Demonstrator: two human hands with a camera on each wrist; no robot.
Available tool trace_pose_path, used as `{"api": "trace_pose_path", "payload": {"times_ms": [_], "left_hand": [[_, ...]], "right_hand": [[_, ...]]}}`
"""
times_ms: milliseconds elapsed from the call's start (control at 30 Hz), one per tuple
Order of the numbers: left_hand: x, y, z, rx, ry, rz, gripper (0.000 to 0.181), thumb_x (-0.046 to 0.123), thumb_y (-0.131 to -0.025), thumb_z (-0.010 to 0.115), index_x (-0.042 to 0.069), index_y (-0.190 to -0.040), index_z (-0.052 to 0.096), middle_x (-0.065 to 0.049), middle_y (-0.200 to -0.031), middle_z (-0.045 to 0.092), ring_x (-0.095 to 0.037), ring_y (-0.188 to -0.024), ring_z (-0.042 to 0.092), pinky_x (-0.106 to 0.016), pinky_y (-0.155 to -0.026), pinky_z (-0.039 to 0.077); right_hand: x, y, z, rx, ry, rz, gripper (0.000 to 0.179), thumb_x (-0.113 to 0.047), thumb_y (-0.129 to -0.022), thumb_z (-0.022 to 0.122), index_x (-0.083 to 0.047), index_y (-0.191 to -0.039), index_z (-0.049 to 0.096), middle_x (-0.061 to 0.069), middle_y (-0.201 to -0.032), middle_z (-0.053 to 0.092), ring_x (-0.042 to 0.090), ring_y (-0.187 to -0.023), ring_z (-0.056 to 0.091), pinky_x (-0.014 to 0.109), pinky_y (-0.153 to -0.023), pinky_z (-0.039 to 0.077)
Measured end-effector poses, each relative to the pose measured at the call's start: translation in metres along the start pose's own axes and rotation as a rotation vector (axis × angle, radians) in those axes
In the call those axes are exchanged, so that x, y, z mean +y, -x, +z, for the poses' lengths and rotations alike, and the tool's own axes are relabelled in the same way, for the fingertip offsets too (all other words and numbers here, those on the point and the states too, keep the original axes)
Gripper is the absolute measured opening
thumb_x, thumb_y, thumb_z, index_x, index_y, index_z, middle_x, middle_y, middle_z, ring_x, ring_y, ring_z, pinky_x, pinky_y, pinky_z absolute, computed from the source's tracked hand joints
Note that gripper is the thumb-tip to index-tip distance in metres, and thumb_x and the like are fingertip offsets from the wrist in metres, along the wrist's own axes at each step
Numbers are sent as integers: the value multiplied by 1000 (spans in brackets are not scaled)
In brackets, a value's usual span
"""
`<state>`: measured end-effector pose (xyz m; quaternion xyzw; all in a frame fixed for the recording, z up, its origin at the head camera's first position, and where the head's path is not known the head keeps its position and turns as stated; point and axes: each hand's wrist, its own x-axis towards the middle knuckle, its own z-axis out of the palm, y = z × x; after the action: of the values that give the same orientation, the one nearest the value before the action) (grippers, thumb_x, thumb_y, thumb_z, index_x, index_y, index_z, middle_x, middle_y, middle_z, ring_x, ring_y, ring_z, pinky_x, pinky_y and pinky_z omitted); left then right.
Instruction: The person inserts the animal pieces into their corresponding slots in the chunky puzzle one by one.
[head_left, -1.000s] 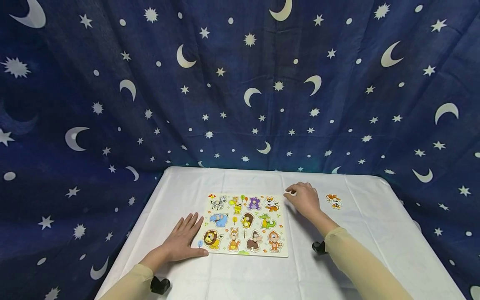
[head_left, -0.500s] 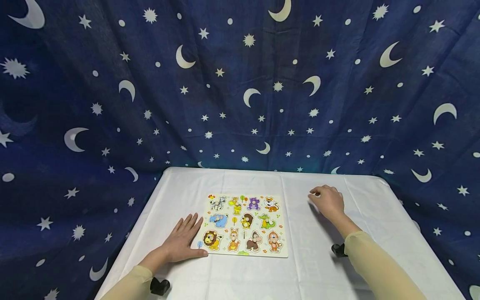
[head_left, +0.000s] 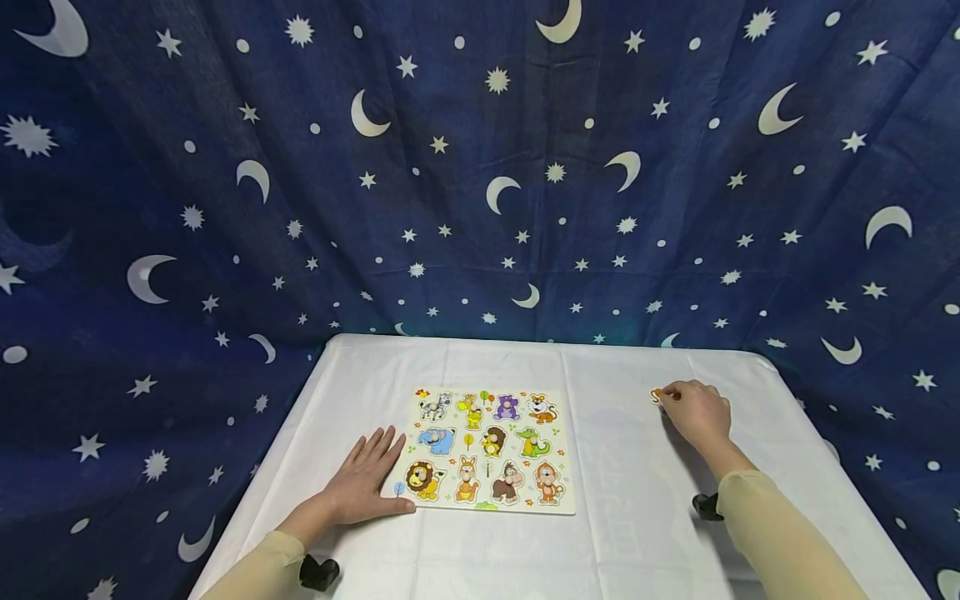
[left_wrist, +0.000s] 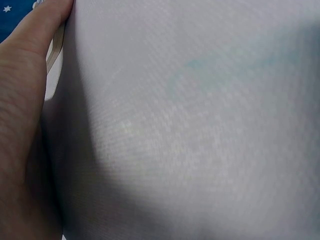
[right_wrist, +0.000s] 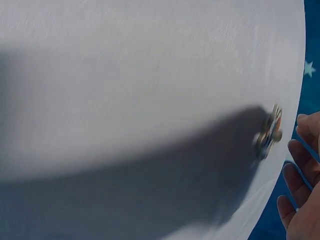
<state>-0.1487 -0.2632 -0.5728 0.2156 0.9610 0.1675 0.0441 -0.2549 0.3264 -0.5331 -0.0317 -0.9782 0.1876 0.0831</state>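
A puzzle board (head_left: 517,508) with several colourful animals lies flat on the table. My left hand (head_left: 363,483) rests at its left edge with fingers spread, the thumb at the near corner; in the left wrist view, part of that hand (left_wrist: 30,90) shows beside the board's edge. Off to the right, my right hand (head_left: 697,412) is over a loose orange-and-white animal puzzle piece (head_left: 655,397), hiding much of it. The right wrist view shows this knobbed piece (right_wrist: 270,132) on the cloth, with a gap between it and the loosely bent fingers (right_wrist: 300,157).
A white cloth (head_left: 495,554) covers the table. Behind it hangs a dark blue curtain (head_left: 450,208) with moons and stars. Black wrist mounts (head_left: 319,572) sit below both hands.
My right hand has moved right, from beside the board's upper right corner to the loose puzzle piece, which it now partly covers. The left hand and board have stayed in place.
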Motion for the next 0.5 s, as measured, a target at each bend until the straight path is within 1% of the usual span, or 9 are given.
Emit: {"api": "trace_pose_path", "payload": {"times_ms": [67,133,267,500], "left_hand": [[0,0,0,-3,5,-3,117,78,-80,67,6,-162,27,-20,-168,19,-40,-155,12,-57,-124,5],[0,-1,0,-21,-7,-19,119,81,-79,65,7,-163,26,-18,-169,16,-38,-156,10,-56,-125,5],[-1,-2,0,-41,-29,-32,120,85,-78,61,9,-164,23,-15,-170,14,-35,-156,8,-55,-125,4],[-2,-1,3,-15,-11,-15,119,81,-78,65,7,-163,26,-19,-169,17,-39,-155,11,-58,-124,7]], "right_hand": [[5,0,0,-8,13,24,24,-18,-96,63,-2,-109,75,21,-105,69,42,-93,57,61,-80,42],[9,0,1,-16,25,47,24,-18,-96,63,-1,-109,74,22,-105,68,42,-94,57,61,-80,42],[13,-1,2,-29,41,73,24,-16,-96,64,1,-110,73,24,-106,68,43,-94,57,60,-79,42],[16,-3,7,-35,44,83,25,-18,-96,64,1,-110,73,25,-107,67,45,-95,57,61,-79,42]]}}
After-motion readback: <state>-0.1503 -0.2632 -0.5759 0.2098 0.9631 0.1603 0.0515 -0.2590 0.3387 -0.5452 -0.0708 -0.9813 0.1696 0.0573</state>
